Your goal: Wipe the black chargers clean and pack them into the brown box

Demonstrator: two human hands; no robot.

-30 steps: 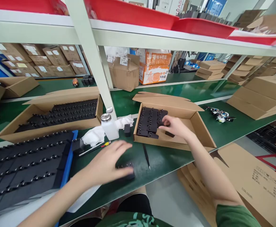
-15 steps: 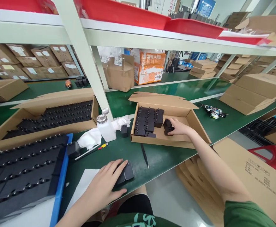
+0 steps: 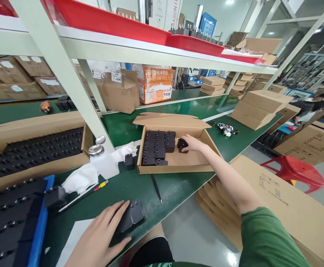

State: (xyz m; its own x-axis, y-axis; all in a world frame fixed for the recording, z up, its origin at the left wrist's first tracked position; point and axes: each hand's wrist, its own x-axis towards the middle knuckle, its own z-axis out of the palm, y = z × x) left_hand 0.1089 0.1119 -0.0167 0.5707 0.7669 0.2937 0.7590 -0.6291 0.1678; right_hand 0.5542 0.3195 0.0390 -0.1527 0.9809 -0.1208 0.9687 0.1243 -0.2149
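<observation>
My right hand (image 3: pixel 191 142) pinches a black power adapter (image 3: pixel 182 145) inside the open cardboard box (image 3: pixel 175 169), just right of the block of packed adapters (image 3: pixel 153 144). Metal prongs show on the tops of those packed ones. Near the bench's front edge, my left hand (image 3: pixel 103 230) lies with fingers spread beside two black adapters (image 3: pixel 136 211) standing close together. Its fingertips partly cover the nearer adapter, and whether they touch it I cannot tell. A single adapter (image 3: pixel 129 161) stands outside the box's left side.
Tweezers (image 3: pixel 156 188) lie before the box. Leftward are a white pump bottle (image 3: pixel 104 163), crumpled tissue (image 3: pixel 81 179), a pen-like tool (image 3: pixel 81 196), a blue tray (image 3: pixel 41 222) and a long carton (image 3: pixel 88 142), both full of adapters. A shelf post (image 3: pixel 75 81) rises behind; a small model (image 3: pixel 225 129) sits right.
The camera view has turned to the right. My right hand has brought its adapter slightly closer to the packed rows. My left hand has drawn back a little, uncovering more of the two adapters.
</observation>
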